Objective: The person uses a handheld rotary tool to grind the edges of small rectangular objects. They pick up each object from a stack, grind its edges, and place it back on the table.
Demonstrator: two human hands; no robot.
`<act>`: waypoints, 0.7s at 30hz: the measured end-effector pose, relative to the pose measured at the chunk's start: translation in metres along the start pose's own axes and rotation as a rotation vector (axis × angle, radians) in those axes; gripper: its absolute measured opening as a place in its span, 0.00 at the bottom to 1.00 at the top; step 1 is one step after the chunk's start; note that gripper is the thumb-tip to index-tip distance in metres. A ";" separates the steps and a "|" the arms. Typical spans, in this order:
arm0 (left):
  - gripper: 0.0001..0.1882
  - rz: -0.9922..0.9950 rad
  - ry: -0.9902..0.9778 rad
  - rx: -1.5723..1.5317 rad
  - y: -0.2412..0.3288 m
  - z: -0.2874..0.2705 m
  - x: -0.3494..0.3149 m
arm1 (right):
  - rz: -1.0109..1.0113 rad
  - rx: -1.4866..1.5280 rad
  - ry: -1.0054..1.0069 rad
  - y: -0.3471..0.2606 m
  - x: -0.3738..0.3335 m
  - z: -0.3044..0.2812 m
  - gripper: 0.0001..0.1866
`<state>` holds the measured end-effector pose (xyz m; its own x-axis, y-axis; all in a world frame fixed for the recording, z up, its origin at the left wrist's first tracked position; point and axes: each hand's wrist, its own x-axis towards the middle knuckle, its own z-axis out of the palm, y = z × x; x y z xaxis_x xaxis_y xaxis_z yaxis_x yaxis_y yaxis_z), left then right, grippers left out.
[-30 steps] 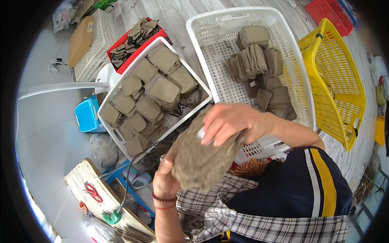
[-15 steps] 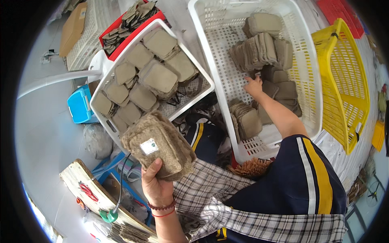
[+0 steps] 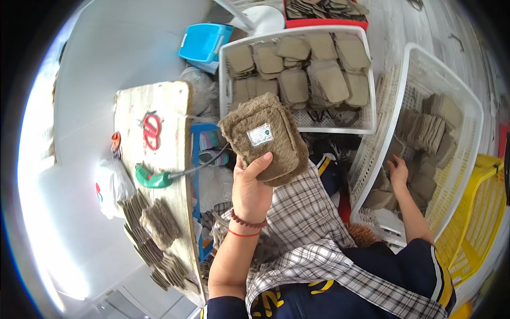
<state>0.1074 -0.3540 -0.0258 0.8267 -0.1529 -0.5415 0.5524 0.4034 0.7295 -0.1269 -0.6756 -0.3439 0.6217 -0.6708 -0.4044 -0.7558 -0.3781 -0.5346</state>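
My left hand (image 3: 252,186) is closed around a small stack of fuzzy brown pads (image 3: 276,149), thumb on top. The top pad has rounded corners, a stitched-looking border and a white label (image 3: 260,135). Inside the white basket (image 3: 473,154) at the right, my right hand (image 3: 398,173) has its fingers slightly curled and apart. Its fingertips are beside a tilted brown pad (image 3: 392,148); whether they touch it is hard to see. A row of upright pads (image 3: 422,129) and several loose stacks lie around that hand.
Stacks of smooth-faced pads fill a second white basket (image 3: 366,126) ahead, with a red bin (image 3: 324,23) behind it. At the left, a wooden board (image 3: 172,101) carries a green-handled corded tool (image 3: 154,176) and rows of pads (image 3: 146,239). A yellow basket (image 3: 478,212) stands far right.
The view has swung left, bringing the wooden board further in. My left hand still holds the stack. A tilted pad now shows by my right fingertips, where basket floor showed before.
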 end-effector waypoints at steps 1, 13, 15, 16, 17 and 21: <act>0.23 0.006 -0.011 -0.040 0.003 -0.004 -0.005 | -0.047 0.066 0.064 -0.001 0.001 -0.014 0.19; 0.22 0.265 0.013 -0.208 0.015 -0.033 -0.076 | -1.399 0.050 0.209 -0.405 -0.205 -0.140 0.18; 0.22 0.219 0.045 -0.294 0.017 -0.050 -0.096 | -1.458 -0.142 0.024 -0.428 -0.242 -0.105 0.19; 0.23 0.236 0.002 -0.366 0.020 -0.061 -0.103 | -1.508 -0.125 0.022 -0.432 -0.259 -0.085 0.18; 0.23 0.226 0.002 -0.463 0.018 -0.082 -0.108 | -1.564 -0.106 0.015 -0.435 -0.273 -0.068 0.17; 0.16 0.324 -0.016 -0.470 0.034 -0.136 -0.148 | -1.716 0.333 -0.003 -0.443 -0.303 -0.068 0.15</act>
<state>-0.0112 -0.1946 0.0219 0.9496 0.0335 -0.3118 0.1663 0.7893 0.5910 0.0056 -0.3485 0.0656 0.6028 0.3158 0.7327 0.7726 -0.4604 -0.4372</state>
